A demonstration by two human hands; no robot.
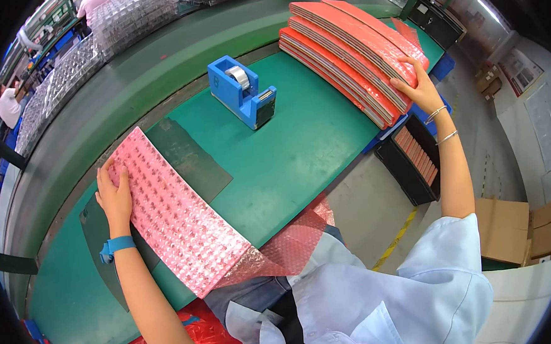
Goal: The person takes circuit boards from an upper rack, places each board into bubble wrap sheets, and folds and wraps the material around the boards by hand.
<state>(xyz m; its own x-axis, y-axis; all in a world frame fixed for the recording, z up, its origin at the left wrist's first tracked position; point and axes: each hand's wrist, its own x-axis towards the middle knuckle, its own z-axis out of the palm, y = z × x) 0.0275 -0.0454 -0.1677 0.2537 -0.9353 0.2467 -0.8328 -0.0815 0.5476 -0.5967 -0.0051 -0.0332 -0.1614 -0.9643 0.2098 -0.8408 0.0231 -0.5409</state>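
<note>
A long pink bubble-wrap piece [184, 218] lies slantwise on the green table, its near end trailing toward my lap as a loose see-through sheet [293, 246]. My left hand [114, 193] rests on its left edge near the far end, thumb on top and fingers spread. At the upper right, my right hand [416, 84] touches the near right end of a stack of red-wrapped flat packs [350, 54]. Its thumb and fingers are apart on the top pack. Whether either hand pinches an edge is hard to see.
A blue tape dispenser [239, 92] stands mid-table. Dark mats [189, 158] lie under the wrap. Beyond runs a curved conveyor [155, 66] with clear plastic trays [134, 23]. Below the right edge sits a black crate [413, 157]; red plastic [178, 335] hangs in front.
</note>
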